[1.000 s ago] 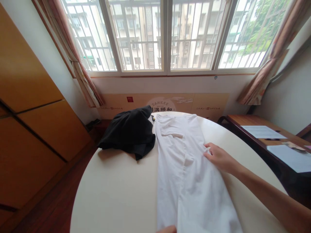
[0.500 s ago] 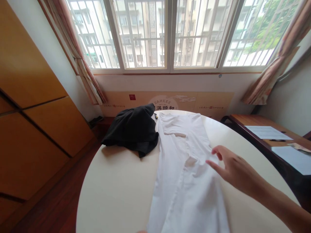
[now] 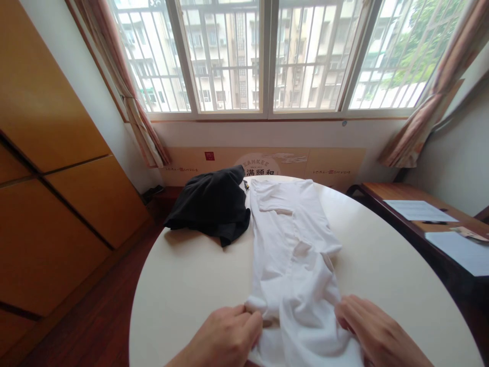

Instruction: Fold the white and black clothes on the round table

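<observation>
A white shirt (image 3: 294, 239) lies lengthwise on the round white table (image 3: 183, 295), folded narrow, with one short sleeve pointing right. Its near part is bunched into loose creases between my hands. My left hand (image 3: 229, 331) pinches the left edge of the cloth, fingers curled over it. On the opposite edge my right hand (image 3: 376, 329) is closed on the fabric, its fingertips partly hidden. The near end of the shirt runs past the bottom of the view.
A heap of black cloth (image 3: 210, 204) lies at the table's far left, beside the shirt. To the right, a wooden desk (image 3: 372, 193) holds sheets of paper (image 3: 418, 210) and a pen. A barred window (image 3: 267, 61) with tied curtains is ahead. Wooden cabinets (image 3: 76, 193) stand left.
My right hand has come down from beside the sleeve and taken the shirt's near right edge. My left hand has moved up into view, holding the left edge. The near cloth has bunched up.
</observation>
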Action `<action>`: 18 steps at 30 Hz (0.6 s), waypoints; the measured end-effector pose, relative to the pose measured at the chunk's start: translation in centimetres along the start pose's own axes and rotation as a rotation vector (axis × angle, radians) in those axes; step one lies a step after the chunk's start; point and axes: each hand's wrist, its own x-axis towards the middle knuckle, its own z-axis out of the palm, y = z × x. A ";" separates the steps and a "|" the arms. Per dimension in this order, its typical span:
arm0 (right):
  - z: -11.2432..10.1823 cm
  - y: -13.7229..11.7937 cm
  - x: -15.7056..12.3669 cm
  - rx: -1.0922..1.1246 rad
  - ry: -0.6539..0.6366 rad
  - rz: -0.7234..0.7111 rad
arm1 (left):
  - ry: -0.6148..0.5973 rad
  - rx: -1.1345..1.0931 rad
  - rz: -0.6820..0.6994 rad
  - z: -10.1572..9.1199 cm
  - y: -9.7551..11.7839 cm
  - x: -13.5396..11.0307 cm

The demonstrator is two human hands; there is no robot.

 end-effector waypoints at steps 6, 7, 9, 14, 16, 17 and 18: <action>0.3 2.8 4.0 -0.085 -0.025 0.125 | -0.021 0.019 -0.141 -4.4 -0.1 5.4; 0.5 3.1 4.3 -0.100 -0.034 0.111 | -0.042 -0.014 -0.095 -5.1 -0.2 5.8; 0.8 3.4 4.5 -0.099 -0.068 0.073 | -0.126 -0.148 0.029 -6.6 -0.6 6.6; 0.9 2.7 3.8 0.020 -0.296 0.036 | 0.247 -0.291 0.017 -9.3 -3.3 12.0; 0.6 2.3 3.3 0.031 -0.336 0.036 | 0.355 -0.153 -0.030 -9.4 -4.7 16.1; 0.6 2.3 3.0 0.035 -0.335 0.037 | 0.333 -0.067 -0.050 -9.1 -5.3 18.3; 0.7 2.3 2.7 0.045 -0.319 0.035 | 0.283 0.005 -0.118 -8.7 -5.9 20.4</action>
